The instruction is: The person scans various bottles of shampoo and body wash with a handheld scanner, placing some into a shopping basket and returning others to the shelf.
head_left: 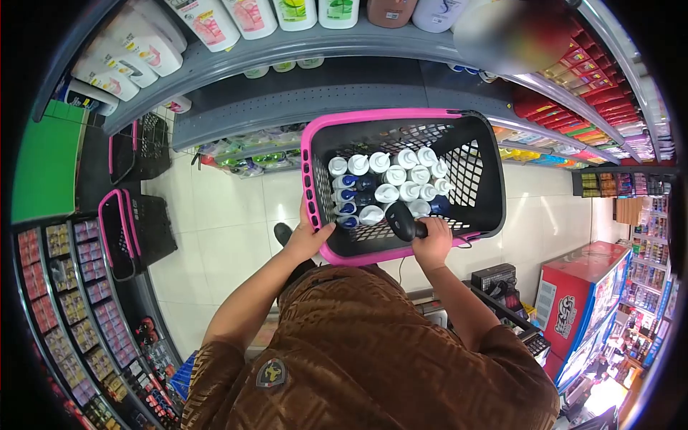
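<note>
A black shopping basket with a pink rim (310,188) is right in front of my body. Inside, at its left and middle, stand several bottles with white pump tops (394,174), and several dark blue capped bottles (345,195) line the left side. My left hand (309,238) is closed on the basket's near left corner, thumb over the rim. Over the near edge, my right hand (433,244) is wrapped around the handle of a black barcode scanner (403,221). The scanner's head points into the basket, above the bottles, and hides some of them.
A grey shelf (301,50) with white, pink and green bottles runs along the far side. Red packets (595,79) fill the shelves at right. Other pink-rimmed baskets (147,226) stand at left. A red and blue freezer (584,297) is at lower right, on a tiled floor (193,251).
</note>
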Demonstrator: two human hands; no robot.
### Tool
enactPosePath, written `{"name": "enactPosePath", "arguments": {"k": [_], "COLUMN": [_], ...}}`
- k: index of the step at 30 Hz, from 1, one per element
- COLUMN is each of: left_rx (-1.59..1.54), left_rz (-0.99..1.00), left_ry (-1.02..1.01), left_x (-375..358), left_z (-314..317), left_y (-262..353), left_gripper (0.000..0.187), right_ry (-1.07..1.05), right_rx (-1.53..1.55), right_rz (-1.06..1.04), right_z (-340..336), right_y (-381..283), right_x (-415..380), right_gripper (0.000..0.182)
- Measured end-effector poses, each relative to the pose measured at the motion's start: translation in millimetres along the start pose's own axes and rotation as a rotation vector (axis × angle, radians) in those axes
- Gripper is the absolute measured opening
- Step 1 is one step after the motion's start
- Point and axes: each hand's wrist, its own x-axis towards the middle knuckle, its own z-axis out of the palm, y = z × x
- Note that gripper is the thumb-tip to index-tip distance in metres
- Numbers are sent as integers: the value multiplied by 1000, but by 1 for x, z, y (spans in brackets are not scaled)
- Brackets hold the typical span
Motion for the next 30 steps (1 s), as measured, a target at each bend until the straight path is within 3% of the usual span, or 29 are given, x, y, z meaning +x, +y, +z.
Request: {"name": "enactPosePath", "arguments": {"k": [1, 4, 9, 10, 12, 13, 14, 16, 18, 22, 26, 30], "left_rx": [34, 57, 37, 24, -45, -3, -6, 17, 67, 242, 508, 533], "left_rz": [-88, -104, 43, 34, -276, -210, -213, -184, -229, -333, -587, -680], "left_ry": [-12, -33, -37, -20, -226, -207, -204, -401, -401, -107, 28, 106], "left_x": [0, -2, -2, -6, -15, -17, -18, -21, -30, -65, -108, -133], "left_z": [-2, -4, -8, -17, -40, -43, -48, -68, -105, -195, -276, -315], "left_y": [4, 10, -21, -1, 34, 7, -20, -61, -77, -135, -192, -206], "left_gripper": [100, 102, 112, 112, 101, 82, 82, 74, 70, 62, 68, 65], "right_ry": [-3, -31, -16, -10, -16, -10, 4, 8, 129, 82, 132, 125], "right_rx": [-4, -19, -43, -43, -44, -41, -36, -105, -171, -212, -315, -279], "right_rz": [-4, 20, 47, 59, 12, 41, 73, 82, 34, 189, 215, 296], "right_z": [0, 0, 7, 7, 4, 3, 3, 7, 14, 27, 35, 38], "right_y": [1, 1, 8, 4, -2, -3, -3, 2, -1, -17, -31, -31], "right_x": [0, -6, -1, -1, 0, 0, 0, 0, -3, -10, -9, -6], "right_gripper": [34, 34, 32, 31, 23, 22, 20, 18, 21, 19, 22, 23]}}
